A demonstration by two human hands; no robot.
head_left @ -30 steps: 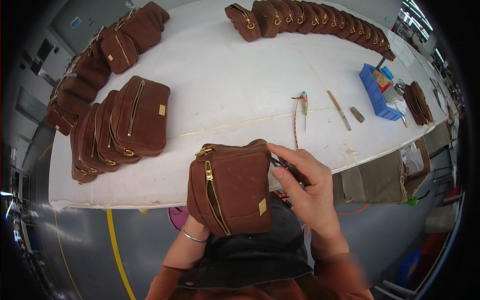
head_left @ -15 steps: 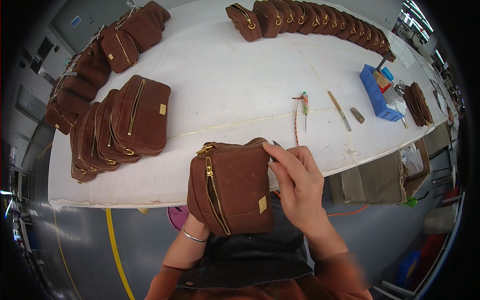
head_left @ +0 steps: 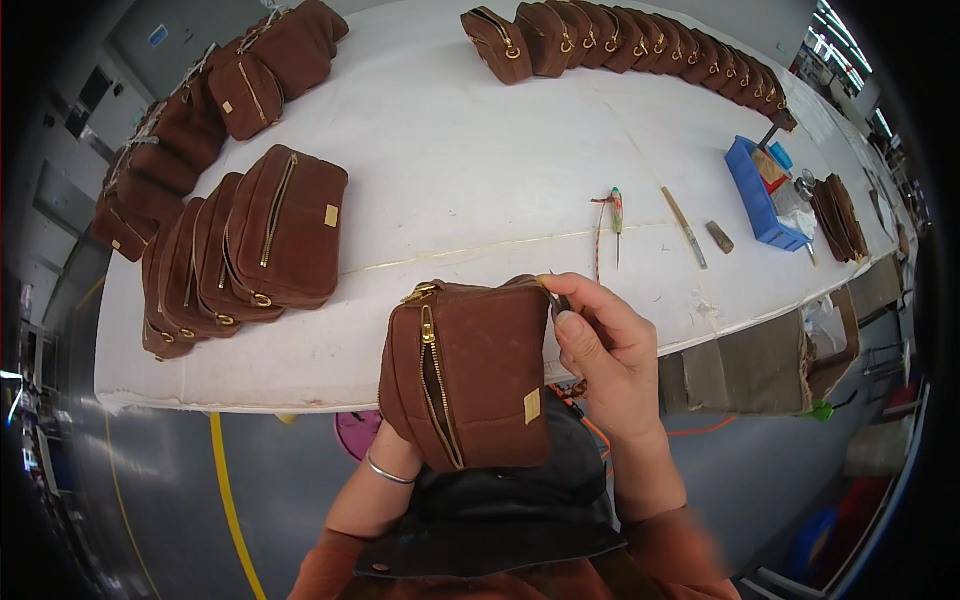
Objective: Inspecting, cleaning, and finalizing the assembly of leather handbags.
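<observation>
A boxy brown leather pouch is held up in front of me, just past the table's near edge. Its brass zipper gapes slightly down the front, and a small gold label sits low on its right. My left hand supports it from behind and below, with the fingers hidden by the pouch. At the upper right corner my right hand is closed in a pinch. Between its thumb and forefinger shows a small dark strip; whether it is a tool or part of the pouch I cannot tell.
Similar pouches stand stacked on the white table at left, with more along its far edges. Toward the right lie an awl, a thin stick-like tool, a small block and a blue bin. A cardboard box stands below.
My right hand has shifted slightly right, its thumb now lying over the dark strip at the pouch corner. The pouch stays in my left hand, nearly in place.
</observation>
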